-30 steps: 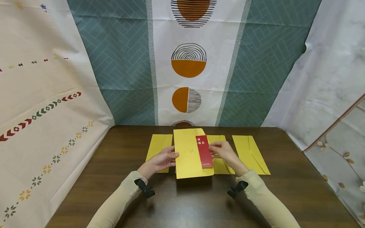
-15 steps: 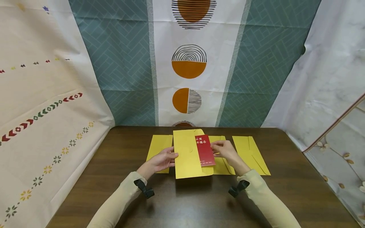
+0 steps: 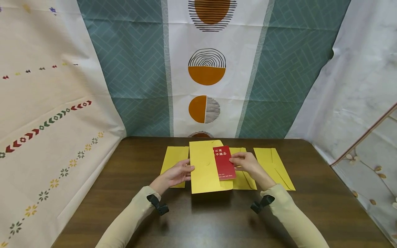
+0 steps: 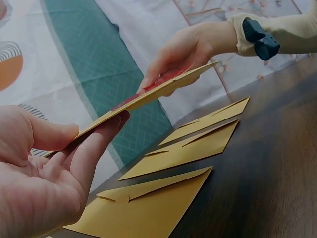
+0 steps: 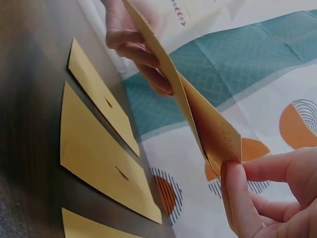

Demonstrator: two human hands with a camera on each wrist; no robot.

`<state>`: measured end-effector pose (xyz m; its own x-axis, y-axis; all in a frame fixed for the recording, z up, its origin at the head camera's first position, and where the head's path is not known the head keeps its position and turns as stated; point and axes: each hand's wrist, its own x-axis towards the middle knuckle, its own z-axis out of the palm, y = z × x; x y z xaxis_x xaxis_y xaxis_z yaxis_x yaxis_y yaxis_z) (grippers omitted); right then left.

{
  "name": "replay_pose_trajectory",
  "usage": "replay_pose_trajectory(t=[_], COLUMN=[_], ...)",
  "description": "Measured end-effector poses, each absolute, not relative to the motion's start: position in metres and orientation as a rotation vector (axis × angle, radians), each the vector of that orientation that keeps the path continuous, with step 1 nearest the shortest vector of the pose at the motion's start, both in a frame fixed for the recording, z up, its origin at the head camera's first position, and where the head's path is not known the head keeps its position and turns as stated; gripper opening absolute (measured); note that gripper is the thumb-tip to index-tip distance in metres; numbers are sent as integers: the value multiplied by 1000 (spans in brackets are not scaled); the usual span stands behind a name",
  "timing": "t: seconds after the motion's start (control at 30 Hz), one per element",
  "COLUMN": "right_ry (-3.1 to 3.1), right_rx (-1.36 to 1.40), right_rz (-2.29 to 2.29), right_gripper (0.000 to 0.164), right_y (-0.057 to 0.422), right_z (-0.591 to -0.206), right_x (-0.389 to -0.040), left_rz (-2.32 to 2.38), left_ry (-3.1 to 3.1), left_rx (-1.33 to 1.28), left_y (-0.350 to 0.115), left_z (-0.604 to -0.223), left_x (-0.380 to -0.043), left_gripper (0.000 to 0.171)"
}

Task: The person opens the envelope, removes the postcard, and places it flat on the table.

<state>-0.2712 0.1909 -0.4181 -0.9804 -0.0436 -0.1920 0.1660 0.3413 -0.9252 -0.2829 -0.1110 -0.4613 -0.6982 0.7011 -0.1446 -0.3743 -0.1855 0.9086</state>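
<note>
My left hand (image 3: 176, 174) grips the left edge of a yellow paper envelope (image 3: 203, 170) held above the table. In the left wrist view, the thumb lies on top of it and the fingers (image 4: 96, 148) below. A red card (image 3: 225, 165) with white lettering sticks partway out of the envelope's right side, slightly tilted; its left part is hidden inside. My right hand (image 3: 247, 165) pinches the card's right edge between thumb and fingers. The right wrist view shows the envelope (image 5: 171, 74) edge-on, with its mouth parted near the right hand.
More yellow envelopes lie flat on the dark wooden table (image 3: 214, 224): one on the left (image 3: 167, 160), one partly behind the right hand (image 3: 243, 181), one at the right (image 3: 273, 168). A patterned cloth (image 3: 139, 69) hangs behind the table's far edge.
The red card has slid rightward out of the envelope, so more of its lettering shows. My right hand has moved slightly right with it. The left hand and envelope stay nearly in place.
</note>
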Motion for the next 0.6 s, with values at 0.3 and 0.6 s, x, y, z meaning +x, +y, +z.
replay_pose_trajectory(t=[0.3, 0.6], right_ry=[2360, 2288], right_rx=[60, 54], right_rz=[-1733, -1788], right_gripper=[46, 50], right_y=[208, 225], right_z=[-416, -415], right_x=[-275, -272], left_rz=[1912, 1897], left_ry=[1523, 1602], left_rx=[332, 292], left_y=[-112, -116], left_z=[-459, -460], left_x=[-283, -285], left_gripper=[58, 59])
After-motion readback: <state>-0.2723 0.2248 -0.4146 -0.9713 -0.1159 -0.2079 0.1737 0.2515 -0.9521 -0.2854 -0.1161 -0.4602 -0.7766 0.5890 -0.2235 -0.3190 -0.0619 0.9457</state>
